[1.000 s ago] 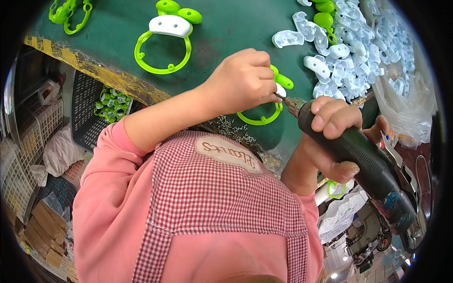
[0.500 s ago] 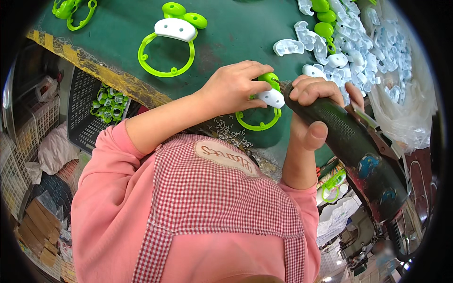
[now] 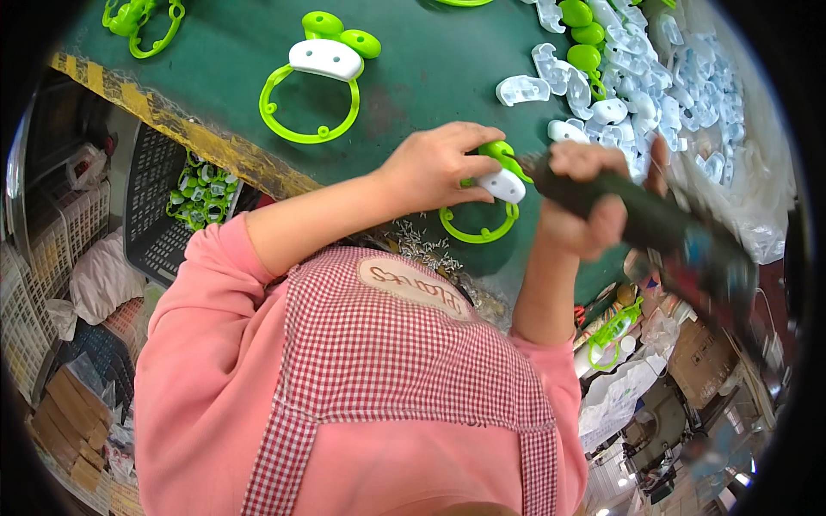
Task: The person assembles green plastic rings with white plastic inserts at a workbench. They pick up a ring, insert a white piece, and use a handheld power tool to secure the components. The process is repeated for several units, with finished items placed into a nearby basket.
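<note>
Left hand, fingers curled, pinches a green plastic ring toy with a white cap against the dark green tabletop; the hand covers the toy's left part. Right hand, fist closed, grips a dark, motion-blurred powered screwdriver, its tip hidden at the cap. Beyond the right hand lies a pile of white plastic caps, partly cut off.

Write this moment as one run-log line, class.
left hand: steadies green plastic ring toy with white cap | right hand: grips dark powered screwdriver, tip at cap | surface: green table
</note>
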`<state>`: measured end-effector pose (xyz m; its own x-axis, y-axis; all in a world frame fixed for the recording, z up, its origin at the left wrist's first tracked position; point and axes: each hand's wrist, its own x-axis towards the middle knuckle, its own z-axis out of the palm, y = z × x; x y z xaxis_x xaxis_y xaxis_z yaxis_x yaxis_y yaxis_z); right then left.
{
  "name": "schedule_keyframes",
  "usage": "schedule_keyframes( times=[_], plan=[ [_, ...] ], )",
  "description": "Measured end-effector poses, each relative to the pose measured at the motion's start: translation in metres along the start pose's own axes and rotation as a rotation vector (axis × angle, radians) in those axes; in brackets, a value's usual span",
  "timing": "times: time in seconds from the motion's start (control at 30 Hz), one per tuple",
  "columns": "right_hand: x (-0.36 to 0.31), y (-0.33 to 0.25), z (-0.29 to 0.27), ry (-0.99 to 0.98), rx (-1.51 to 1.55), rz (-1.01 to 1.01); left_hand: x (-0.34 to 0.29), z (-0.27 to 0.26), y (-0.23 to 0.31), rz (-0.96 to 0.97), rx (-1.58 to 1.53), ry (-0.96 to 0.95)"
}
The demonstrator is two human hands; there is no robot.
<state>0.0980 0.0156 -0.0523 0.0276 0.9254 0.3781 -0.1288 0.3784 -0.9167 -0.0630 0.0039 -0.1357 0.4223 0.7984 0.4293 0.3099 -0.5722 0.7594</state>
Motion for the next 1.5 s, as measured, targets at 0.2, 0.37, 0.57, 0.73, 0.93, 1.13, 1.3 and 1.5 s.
schedule_keyframes(
  times=[0.2,0.37,0.57,0.73,0.93,1.13,1.3,1.5],
  plan=[
    [-0.062,-0.037,0.005,-0.021,0.169,0.063,-0.013,-0.040,0.017,-0.109,-0.061,-0.022],
    [-0.101,0.004,0.028,-0.127,0.238,0.101,-0.051,-0.047,0.012,-0.075,0.019,-0.170],
    [-0.084,-0.024,0.030,-0.021,0.345,0.103,-0.062,-0.040,0.022,-0.110,-0.051,-0.164],
    [-0.082,-0.037,0.026,-0.046,0.342,0.095,-0.064,-0.040,0.023,-0.083,-0.120,-0.184],
    [-0.077,-0.044,0.035,-0.072,0.167,0.103,-0.062,-0.043,0.025,0.025,-0.022,-0.126],
    [-0.072,-0.046,0.038,-0.104,0.173,0.081,-0.055,-0.046,0.026,0.073,-0.041,-0.147],
    [-0.068,-0.044,0.044,-0.102,0.152,0.090,-0.051,-0.060,0.027,0.040,0.014,-0.231],
    [-0.057,-0.040,0.042,0.015,0.123,0.027,-0.007,-0.165,-0.039,-0.005,0.487,0.100]
  ],
)
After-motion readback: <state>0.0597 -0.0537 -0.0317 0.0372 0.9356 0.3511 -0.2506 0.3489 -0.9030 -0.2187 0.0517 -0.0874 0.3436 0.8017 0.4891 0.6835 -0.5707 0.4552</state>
